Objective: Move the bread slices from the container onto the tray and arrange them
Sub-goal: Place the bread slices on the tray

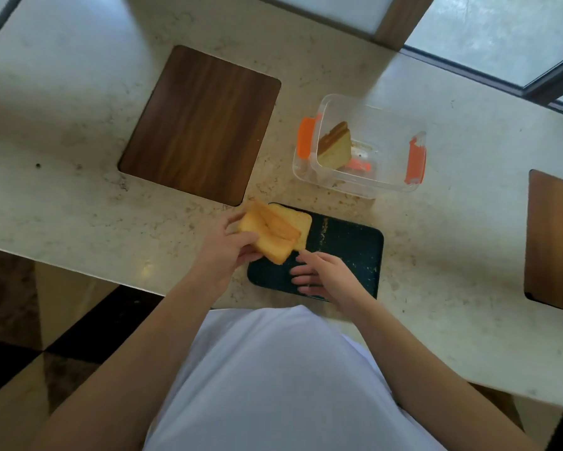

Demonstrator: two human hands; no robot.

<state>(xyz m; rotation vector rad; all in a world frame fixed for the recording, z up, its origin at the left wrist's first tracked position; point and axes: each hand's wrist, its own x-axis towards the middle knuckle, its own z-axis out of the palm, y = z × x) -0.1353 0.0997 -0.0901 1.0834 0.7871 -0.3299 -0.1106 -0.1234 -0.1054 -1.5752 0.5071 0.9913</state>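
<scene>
While left hand [223,252] clasps bread stack [268,234] over tray's [348,252] left edge, right hand [322,276] released, tray's right half bare

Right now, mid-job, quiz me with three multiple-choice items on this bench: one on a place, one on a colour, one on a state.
1. Where is the bread that remains in the container?
A. leaning at its left end
B. flat at its right end
C. on its lid

2. What colour are the container's clips?
A. blue
B. orange
C. green

3. What is the left hand doing?
A. resting empty on the counter
B. gripping a stack of bread slices
C. lifting the tray

Answers: 1 A, the leftover bread leans against the left wall. 2 B, both clips show orange. 3 B, its fingers clasp the stack over the tray's left end, while the right hand lies spread on the tray.
</scene>
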